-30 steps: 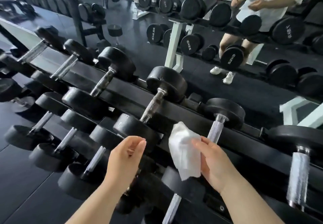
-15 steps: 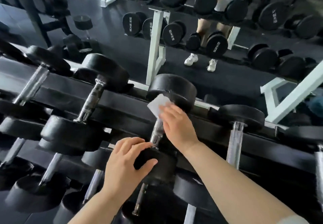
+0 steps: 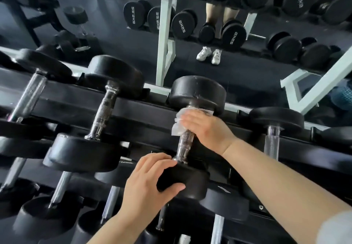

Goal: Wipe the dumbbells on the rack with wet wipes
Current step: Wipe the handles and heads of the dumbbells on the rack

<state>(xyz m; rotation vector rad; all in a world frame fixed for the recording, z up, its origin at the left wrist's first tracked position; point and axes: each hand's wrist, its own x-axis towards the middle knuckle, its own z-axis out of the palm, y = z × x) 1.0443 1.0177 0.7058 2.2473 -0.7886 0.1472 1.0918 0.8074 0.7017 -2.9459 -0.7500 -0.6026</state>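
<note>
The right hand (image 3: 205, 127) is now curling its fingers (image 3: 190, 119) and wipe (image 3: 177, 124) round the dumbbell (image 3: 185, 142) handle on the rack (image 3: 133, 108), the left hand (image 3: 150, 184) gripping its near head, likely readying a downward stroke

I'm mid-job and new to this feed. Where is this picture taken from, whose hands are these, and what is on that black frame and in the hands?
There is no machine here. A person works with bare hands, and the single picture comes from a camera worn on that person's head, looking forward and down.

The black frame is a rack that carries rows of black dumbbells lying across its rails.

The right hand wraps a white wet wipe round the metal handle of the middle dumbbell, close to its far head. The left hand grips the near head of that same dumbbell.

Behind the rack there seems to be a mirror. It shows more dumbbells and a person's legs in white shoes.
</note>
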